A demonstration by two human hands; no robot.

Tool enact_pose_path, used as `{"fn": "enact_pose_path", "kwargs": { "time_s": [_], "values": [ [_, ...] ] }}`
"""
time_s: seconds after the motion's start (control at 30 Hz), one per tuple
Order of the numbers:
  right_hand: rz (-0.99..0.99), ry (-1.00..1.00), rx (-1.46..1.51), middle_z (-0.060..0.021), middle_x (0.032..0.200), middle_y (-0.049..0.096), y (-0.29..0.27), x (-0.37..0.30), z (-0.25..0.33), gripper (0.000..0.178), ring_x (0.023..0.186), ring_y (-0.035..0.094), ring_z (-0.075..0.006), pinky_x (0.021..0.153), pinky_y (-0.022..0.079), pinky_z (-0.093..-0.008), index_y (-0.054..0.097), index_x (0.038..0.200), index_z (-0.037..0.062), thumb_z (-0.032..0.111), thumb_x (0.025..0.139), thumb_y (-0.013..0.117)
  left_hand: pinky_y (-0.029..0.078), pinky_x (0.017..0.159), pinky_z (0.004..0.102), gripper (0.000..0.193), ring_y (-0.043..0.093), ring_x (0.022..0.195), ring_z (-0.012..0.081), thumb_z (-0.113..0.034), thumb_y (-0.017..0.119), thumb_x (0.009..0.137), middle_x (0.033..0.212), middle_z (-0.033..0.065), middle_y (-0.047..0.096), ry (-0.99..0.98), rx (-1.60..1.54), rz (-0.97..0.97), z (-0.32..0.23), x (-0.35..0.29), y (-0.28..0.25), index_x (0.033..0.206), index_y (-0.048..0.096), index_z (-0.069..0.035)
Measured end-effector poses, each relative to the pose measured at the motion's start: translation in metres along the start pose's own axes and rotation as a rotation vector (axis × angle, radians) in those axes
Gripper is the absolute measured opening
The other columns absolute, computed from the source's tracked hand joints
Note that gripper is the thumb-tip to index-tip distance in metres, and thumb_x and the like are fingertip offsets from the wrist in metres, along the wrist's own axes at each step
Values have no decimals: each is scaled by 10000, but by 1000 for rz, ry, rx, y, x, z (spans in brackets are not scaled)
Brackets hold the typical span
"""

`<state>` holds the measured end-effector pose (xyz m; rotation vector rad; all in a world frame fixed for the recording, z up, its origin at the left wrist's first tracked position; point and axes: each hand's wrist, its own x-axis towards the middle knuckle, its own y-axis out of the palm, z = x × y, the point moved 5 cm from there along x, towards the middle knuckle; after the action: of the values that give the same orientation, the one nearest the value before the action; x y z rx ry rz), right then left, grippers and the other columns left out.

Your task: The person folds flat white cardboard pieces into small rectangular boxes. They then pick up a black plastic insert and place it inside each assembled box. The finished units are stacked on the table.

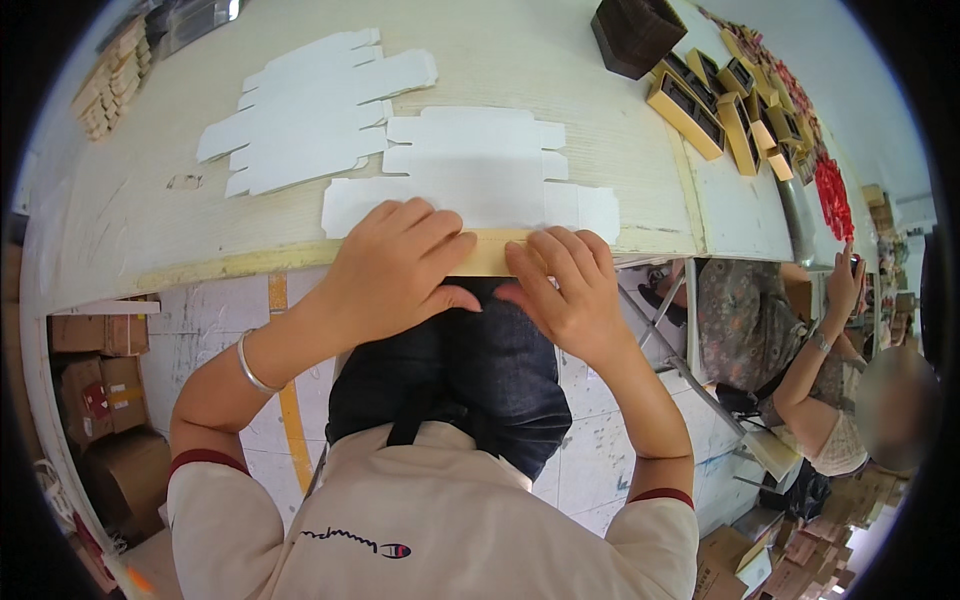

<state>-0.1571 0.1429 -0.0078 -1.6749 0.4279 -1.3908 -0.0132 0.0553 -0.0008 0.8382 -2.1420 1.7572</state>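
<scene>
worktable (640,90): pale top, spanning the scene from left to right; scuffed, its near edge discoloured. co-worker in a floral garment (740,310): seated at right, one raised hand (846,285) at the table's edge; what that hand holds is too small to tell. brown cartons (110,385): stored below the tabletop at left.

stack of flat white blanks (310,110): lying on the far left part of the table, layers visible at the tabs. single white carton blank (470,165): spread flat at the near edge of the table, in front of the person and just beside the stack, side flaps extended left and right. gold strip (490,257): runs along the near side of this blank, at the table's edge, between the two hands.

dark brown bin (637,35): standing at far right. gold boxes with dark interiors (685,120): grouped to the right of the bin, lying at mixed angles.

left hand (405,265): fingers bent over the left end of the strip, thumb extended below. right hand (565,285): fingers curled on the right end, thumb likewise below. whether either thumb pinches the strip i cannot tell. silver bangle (255,362): on the left wrist.
</scene>
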Motion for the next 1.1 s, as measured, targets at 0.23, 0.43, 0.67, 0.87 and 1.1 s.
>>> {"fn": "enact_pose_path", "kwargs": {
  "time_s": [0.23,0.43,0.67,0.87,1.1],
  "values": [
    [324,228,159,-143,869,578,9,31,-14,113,856,581,-321,731,453,-396,621,862,-4,73,779,627,431,621,348,137,546,733,245,-206,677,792,807,54,570,-212,-82,208,19,15,3,811,662,-71],
    [501,422,442,-143,713,591,5,42,-47,140,658,546,-333,625,443,-360,620,861,-9,130,869,603,456,646,411,259,587,764,311,-260,637,843,869,109,608,-127,237,4,10,25,-17,1012,656,-64],
    [334,810,694,-92,659,552,-17,2,-40,118,578,483,-143,552,413,-283,617,852,-40,75,873,624,485,686,422,664,590,794,361,-415,597,892,1027,196,575,-338,-465,100,-11,18,1,1376,361,-25],
    [215,624,919,-127,1060,603,0,0,-5,255,912,584,-198,787,475,-302,603,1122,1,34,869,629,460,644,366,541,556,645,263,-135,546,879,844,146,573,-468,-383,129,11,37,19,1388,364,-123],
    [305,209,101,-158,1313,508,-36,-20,-24,516,1207,479,-339,1027,375,-463,590,1202,63,110,707,729,478,721,368,684,630,762,316,0,485,805,863,187,620,-455,-399,286,51,67,6,1432,274,-176]
  ]
}}
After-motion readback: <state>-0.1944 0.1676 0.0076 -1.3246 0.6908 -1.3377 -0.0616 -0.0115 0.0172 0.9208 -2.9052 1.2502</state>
